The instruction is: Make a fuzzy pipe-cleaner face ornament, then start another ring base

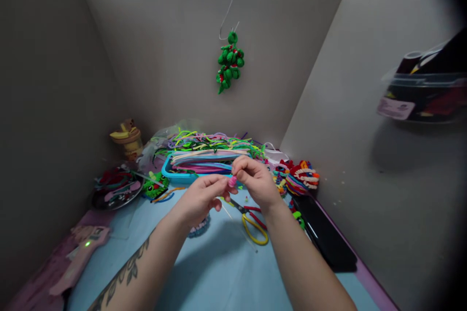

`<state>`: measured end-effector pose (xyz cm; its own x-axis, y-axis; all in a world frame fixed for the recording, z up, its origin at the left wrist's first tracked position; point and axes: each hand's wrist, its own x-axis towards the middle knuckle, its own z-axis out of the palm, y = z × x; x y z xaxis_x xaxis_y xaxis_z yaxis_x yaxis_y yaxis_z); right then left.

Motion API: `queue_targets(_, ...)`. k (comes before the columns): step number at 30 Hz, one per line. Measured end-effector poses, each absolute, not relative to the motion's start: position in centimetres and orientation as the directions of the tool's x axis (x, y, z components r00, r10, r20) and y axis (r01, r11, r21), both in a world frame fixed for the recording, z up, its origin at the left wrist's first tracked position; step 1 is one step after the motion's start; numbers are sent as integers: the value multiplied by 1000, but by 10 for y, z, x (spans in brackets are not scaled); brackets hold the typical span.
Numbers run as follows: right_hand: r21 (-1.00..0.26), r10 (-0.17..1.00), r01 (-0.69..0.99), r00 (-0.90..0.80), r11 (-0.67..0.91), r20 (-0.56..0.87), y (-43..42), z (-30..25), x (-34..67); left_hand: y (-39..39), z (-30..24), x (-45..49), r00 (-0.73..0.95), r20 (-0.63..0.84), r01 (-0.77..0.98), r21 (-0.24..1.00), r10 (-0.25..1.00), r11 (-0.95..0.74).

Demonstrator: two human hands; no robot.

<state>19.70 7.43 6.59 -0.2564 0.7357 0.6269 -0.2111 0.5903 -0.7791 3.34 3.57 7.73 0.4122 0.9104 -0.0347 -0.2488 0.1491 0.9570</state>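
Between my two hands is a small pink coil (232,182), which looks like a wound pipe cleaner. The fingertips of my left hand (206,197) pinch it from the left. My right hand (257,182) is closed at its upper right side, thumb against forefinger. Below the hands lie scissors (251,218) with red and yellow handles, and a thin stick (239,227) slants across the blue mat (219,272). A blue-grey fuzzy piece (200,227) is partly hidden by my left hand. Behind them stands a blue tray (178,178) of pipe cleaners.
A pink glue gun (82,255) with a green light lies at left, near a metal bowl (98,201). A black flat case (324,233) and colourful fuzzy pieces (302,178) are at right. Green fuzzy ornaments (230,63) hang on the back panel; a clear bin (425,99) hangs right.
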Motion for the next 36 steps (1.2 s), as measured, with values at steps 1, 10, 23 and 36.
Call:
queue_targets(1,-783,735,-220,-271,582,622,74,66,197,36,77,33,456,-55,-275,941,889,199)
queue_targets(10,-801,720,-272,-352,533,598,73,66,193,39,70,37,549,-175,-423,785,818,452)
queue_targets(23,-828,703,-335,-439,450,559,68,69,195,36,65,46,612,-282,-419,676,739,606)
queue_targets(36,-841,779,-346,-342,415,525,74,64,196,37,61,45,622,-191,-512,635,759,579)
